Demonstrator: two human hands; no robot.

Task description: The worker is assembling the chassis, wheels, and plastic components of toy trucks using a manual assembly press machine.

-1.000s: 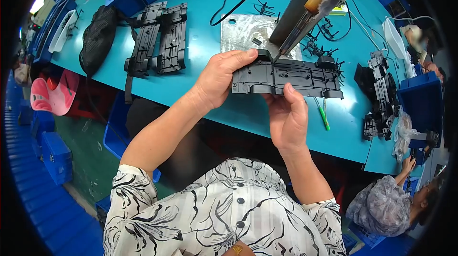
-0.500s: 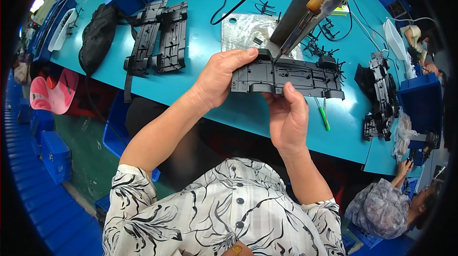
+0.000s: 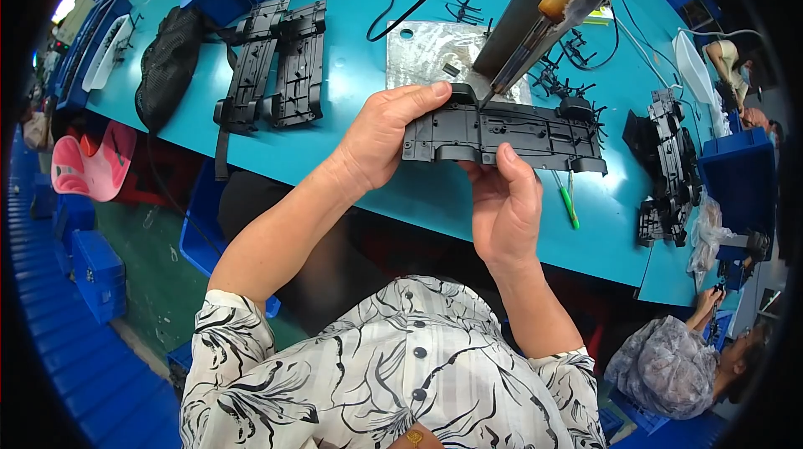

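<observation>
A long black plastic chassis plate (image 3: 535,133), with raised arches along its edges, is held between my two hands above the table. My left hand (image 3: 381,135) grips its left end, thumb on the top face. Under its near edge are the fingers of my right hand (image 3: 508,206), with the thumb pressed on that edge. The thin pointed tip of a fixed upright tool (image 3: 525,46) meets the plate near its far left arch; whether it touches cannot be made out. This tool has an amber handle and cloth wrapped round its top. Beneath lies a worn metal sheet (image 3: 427,51).
Two similar black plates (image 3: 293,64) lie at the left beside a black mesh bag (image 3: 170,64). More black parts (image 3: 669,169) are stacked at the right. Small black branched pieces (image 3: 548,81) and a green-handled tool (image 3: 570,206) lie nearby. A co-worker (image 3: 669,365) sits at the lower right.
</observation>
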